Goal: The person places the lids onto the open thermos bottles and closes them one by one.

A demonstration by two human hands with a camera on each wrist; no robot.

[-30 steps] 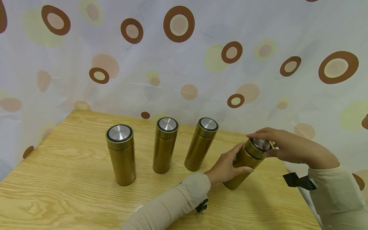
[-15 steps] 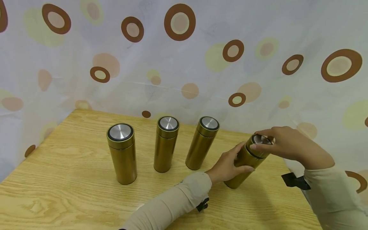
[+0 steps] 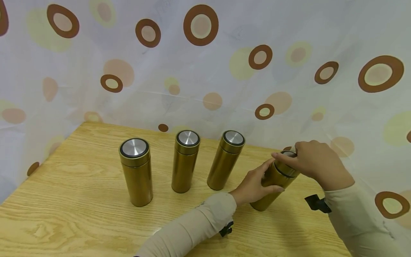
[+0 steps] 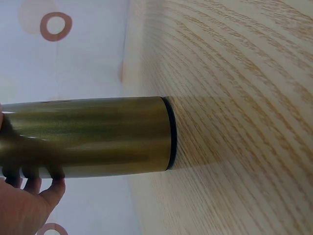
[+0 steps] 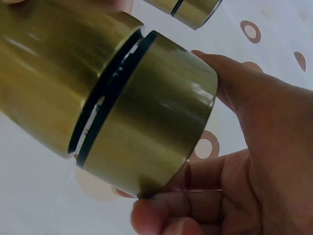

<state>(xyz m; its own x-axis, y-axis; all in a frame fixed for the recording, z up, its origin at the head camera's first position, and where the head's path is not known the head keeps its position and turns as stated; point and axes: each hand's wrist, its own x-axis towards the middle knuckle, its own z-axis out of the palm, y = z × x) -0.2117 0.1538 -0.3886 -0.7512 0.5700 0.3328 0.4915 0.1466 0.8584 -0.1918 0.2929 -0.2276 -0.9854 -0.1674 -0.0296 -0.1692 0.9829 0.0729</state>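
At the right of the table, my left hand grips the body of a gold thermos, thumb on the near side. My right hand holds its lid from above, fingers and thumb round the rim. In the right wrist view a narrow gap with a dark band and a strip of bright metal shows between the lid and the body. The left wrist view has the thermos base, dark-ringed, standing on the wood. The right hand covers part of the lid's silver top.
Three more gold thermoses with silver-topped lids stand upright: one at the left, one in the middle, and one nearer the left hand. The wooden table ends at a white curtain with brown circles.
My right hand has turned round the lid, its thumb sweeping from the near right side across to the left, and the wrist has shifted leftward. The left hand keeps its grip on the body.
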